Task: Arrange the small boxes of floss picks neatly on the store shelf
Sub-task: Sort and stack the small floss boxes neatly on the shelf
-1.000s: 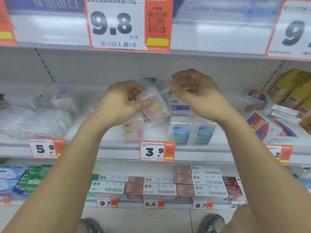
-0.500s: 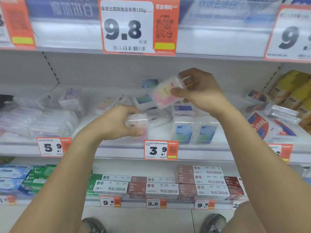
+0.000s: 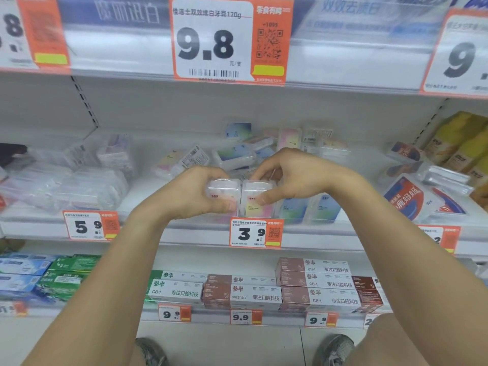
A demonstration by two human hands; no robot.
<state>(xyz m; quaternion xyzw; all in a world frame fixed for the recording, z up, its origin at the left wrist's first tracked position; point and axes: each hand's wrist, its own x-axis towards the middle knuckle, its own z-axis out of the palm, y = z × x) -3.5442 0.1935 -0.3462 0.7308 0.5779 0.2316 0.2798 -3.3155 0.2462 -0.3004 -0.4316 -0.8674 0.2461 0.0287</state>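
While both hands work at the shelf front, each grasps one small clear floss-pick box: the left hand point(image 3: 192, 191) curls round the left box point(image 3: 223, 192), thumb on its front face, and the right hand point(image 3: 293, 178) pinches the right box point(image 3: 257, 196) between thumb and fingers. These two boxes stand upright, side by side and touching, at the front lip of the middle shelf point(image 3: 158, 231), just above the 3.9 price tag point(image 3: 254, 233).

At 3 o'clock from the pair, two blue-green boxes point(image 3: 309, 207) already stand upright in the same row. At 12 o'clock, deeper on the shelf, a loose heap of boxes point(image 3: 237, 154) lies tilted and flat, not yet sorted.

Risks, as I judge them:
- Boxes are light, smooth plastic, narrow at the base. Letting go unevenly could tip one forward over the lip, which looks low.
- Pressing the right box toward 3 o'clock may nudge the blue-green pair out of line or topple them, domino fashion.
- Reaching back to 12 o'clock for the heap, a wrist or forearm could sweep the front row off.
- Whether the bases sit fully on the shelf I cannot tell; fingers hide them.
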